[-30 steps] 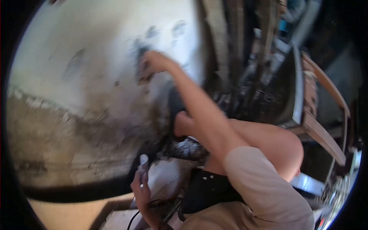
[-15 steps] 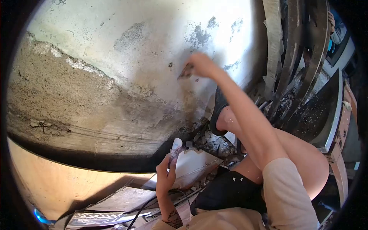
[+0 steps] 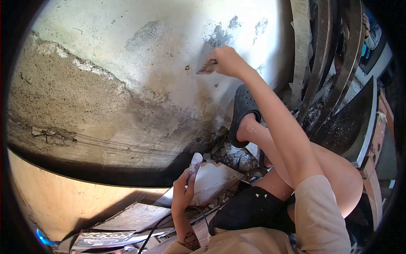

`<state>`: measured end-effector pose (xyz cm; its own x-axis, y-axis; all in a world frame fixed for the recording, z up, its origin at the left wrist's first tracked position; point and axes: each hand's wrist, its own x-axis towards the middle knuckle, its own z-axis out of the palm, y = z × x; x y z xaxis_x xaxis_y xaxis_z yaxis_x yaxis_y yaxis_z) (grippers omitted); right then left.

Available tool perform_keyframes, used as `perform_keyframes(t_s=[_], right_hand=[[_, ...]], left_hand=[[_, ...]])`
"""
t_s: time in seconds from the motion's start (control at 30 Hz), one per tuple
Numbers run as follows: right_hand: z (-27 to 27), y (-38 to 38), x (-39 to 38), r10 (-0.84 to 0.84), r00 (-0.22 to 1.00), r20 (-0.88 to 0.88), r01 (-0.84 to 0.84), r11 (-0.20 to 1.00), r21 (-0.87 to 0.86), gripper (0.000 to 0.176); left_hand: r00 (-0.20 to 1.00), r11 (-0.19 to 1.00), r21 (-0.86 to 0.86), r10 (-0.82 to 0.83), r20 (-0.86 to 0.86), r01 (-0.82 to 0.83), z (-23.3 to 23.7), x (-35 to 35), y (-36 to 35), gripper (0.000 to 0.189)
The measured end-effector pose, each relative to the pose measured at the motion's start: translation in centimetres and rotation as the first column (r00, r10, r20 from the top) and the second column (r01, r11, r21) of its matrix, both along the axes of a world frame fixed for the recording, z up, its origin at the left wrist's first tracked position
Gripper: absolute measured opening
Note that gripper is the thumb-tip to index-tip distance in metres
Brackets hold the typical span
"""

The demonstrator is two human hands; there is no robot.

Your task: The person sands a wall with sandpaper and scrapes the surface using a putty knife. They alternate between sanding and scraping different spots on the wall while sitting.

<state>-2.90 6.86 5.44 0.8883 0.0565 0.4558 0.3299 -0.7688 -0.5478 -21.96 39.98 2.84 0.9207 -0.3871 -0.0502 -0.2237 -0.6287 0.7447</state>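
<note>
My right hand (image 3: 229, 62) is raised to the stained wall (image 3: 169, 63), its fingers closed round a scraper (image 3: 206, 67) with a flat, dirty, triangular blade. The blade's tip lies at or very near the wall surface, right of a small dark hole; contact is hard to tell. Lower down, my left hand (image 3: 182, 194) grips a slim, tube-like thing (image 3: 195, 165) with a whitish rounded end and a purplish, partly see-through body. I cannot make out its exact kind. Below the right hand, a dark clog (image 3: 244, 114) on my foot is close to the wall.
Crumbled bare plaster (image 3: 63, 93) covers the wall's left side. Rubble (image 3: 237, 156) lies at its foot beside a broken white board (image 3: 215, 182). A wooden panel (image 3: 55, 190) stands lower left. Curved dark slats (image 3: 325, 63) rise on the right, near a black debris-strewn panel (image 3: 347, 127).
My right hand and the scraper have moved slightly up along the wall. More of the clog shows below the arm. The left hand stays almost in place with its tube-like thing.
</note>
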Motion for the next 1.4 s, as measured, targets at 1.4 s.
perform_keyframes(t_s=[1.4], right_hand=[[-2.6,2.6,-0.1,-0.079,0.993,0.087,0.083,0.996,-0.035,0.019]], left_hand=[[0.999,0.999,-0.017,-0.031,0.010,0.031,0.3,0.2,-0.8,0.019]])
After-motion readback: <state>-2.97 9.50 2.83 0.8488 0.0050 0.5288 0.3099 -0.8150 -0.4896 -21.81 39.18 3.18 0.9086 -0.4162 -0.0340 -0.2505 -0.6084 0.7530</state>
